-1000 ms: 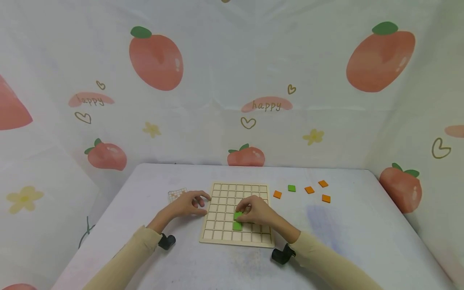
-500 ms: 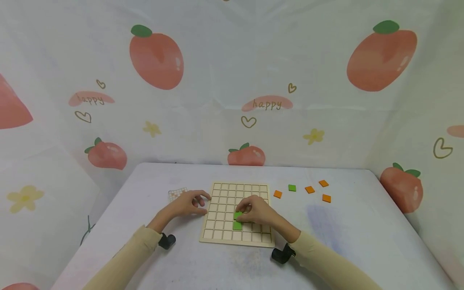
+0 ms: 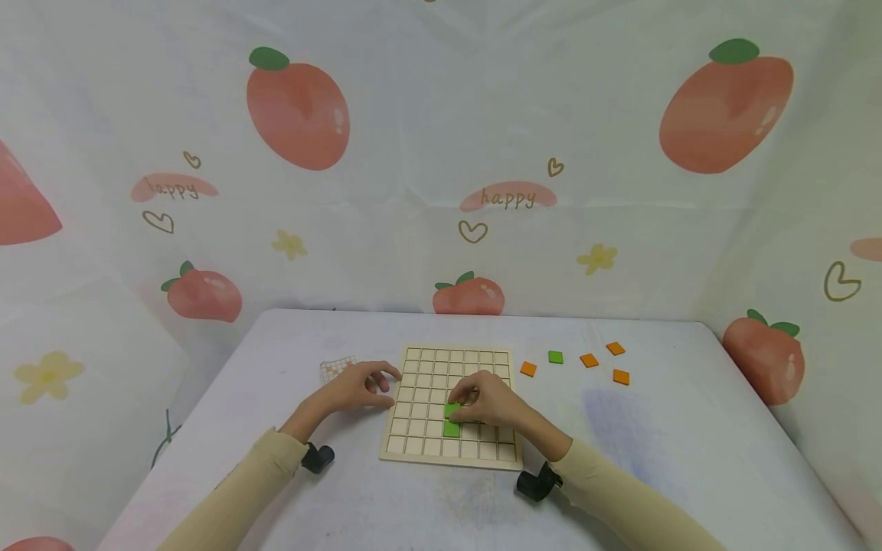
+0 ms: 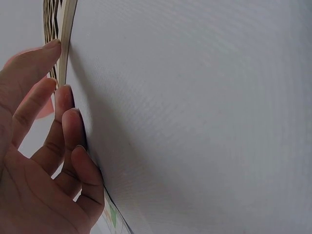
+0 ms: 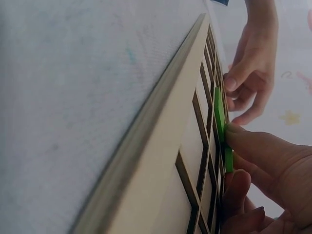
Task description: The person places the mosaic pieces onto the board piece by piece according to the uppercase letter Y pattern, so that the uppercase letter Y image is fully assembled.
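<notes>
A wooden grid board (image 3: 441, 461) lies on the white table. Two square green tiles sit in one column of it: a nearer tile (image 3: 451, 429) and, just beyond, a farther tile (image 3: 452, 408). My right hand (image 3: 491, 401) pinches that farther green tile between thumb and fingertips, low over the board. In the right wrist view the thumb (image 5: 243, 136) meets the green tile (image 5: 229, 160), and the other fingers are partly hidden. My left hand (image 3: 354, 386) rests at the board's left edge, fingers loosely bent and spread from the thumb, fingertips against the rim (image 4: 67, 36).
Right of the board lie a loose green tile (image 3: 555, 357) and several orange tiles (image 3: 527, 370). A small card with a printed grid (image 3: 335, 370) lies behind my left hand. A patterned cloth (image 3: 400, 153) hangs behind the table (image 3: 689, 459).
</notes>
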Demonstrator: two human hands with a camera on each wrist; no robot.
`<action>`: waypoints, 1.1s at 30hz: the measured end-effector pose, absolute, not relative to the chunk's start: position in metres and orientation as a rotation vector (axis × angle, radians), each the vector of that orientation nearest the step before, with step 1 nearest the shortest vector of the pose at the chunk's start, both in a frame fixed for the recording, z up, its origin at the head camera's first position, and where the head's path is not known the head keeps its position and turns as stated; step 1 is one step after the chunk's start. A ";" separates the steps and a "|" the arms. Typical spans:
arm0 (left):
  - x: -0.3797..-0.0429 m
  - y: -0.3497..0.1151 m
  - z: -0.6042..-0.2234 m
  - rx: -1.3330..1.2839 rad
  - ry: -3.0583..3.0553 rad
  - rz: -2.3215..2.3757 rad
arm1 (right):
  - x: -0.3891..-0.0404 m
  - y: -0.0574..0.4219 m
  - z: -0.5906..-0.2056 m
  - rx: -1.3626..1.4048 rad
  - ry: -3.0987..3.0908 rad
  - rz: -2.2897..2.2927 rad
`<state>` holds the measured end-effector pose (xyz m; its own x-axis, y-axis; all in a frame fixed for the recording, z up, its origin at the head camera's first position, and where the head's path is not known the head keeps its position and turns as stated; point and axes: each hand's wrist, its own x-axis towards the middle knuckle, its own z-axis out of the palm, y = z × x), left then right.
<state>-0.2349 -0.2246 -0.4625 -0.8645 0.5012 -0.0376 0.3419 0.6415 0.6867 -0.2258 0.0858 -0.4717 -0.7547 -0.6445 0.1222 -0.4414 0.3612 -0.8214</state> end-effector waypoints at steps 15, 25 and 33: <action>-0.239 -0.223 -0.464 0.674 2.653 1.012 | -0.227 0.090 -0.469 -0.962 2.388 -1.350; -0.239 -0.222 -0.463 0.685 2.652 1.007 | -0.233 0.115 -0.461 -0.976 2.311 -1.402; -0.238 -0.225 -0.466 0.668 2.655 1.005 | -0.234 0.150 -0.458 -0.858 2.324 -1.406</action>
<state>-0.2380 -0.2247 -0.4662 -0.8711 0.4887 -0.0480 0.3344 0.6620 0.6707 -0.2337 0.1496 -0.4576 -0.7799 -0.6234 0.0560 -0.3389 0.3453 -0.8752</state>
